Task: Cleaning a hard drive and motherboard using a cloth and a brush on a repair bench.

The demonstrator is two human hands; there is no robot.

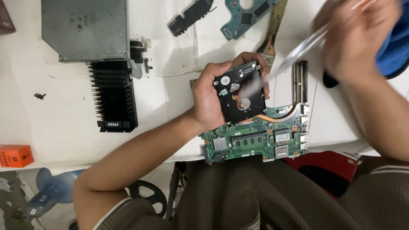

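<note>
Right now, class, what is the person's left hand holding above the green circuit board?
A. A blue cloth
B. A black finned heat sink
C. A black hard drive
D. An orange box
C: the left hand wraps around a black hard drive, held over the green circuit board.

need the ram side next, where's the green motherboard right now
In the head view the green motherboard lies at the table's near edge, centre-right, just below the black hard drive held in the left hand.

Bare forearms, short sleeves with pale striped cuffs, olive-brown ribbed trousers, hands [208, 96] without gloves or rings
</note>
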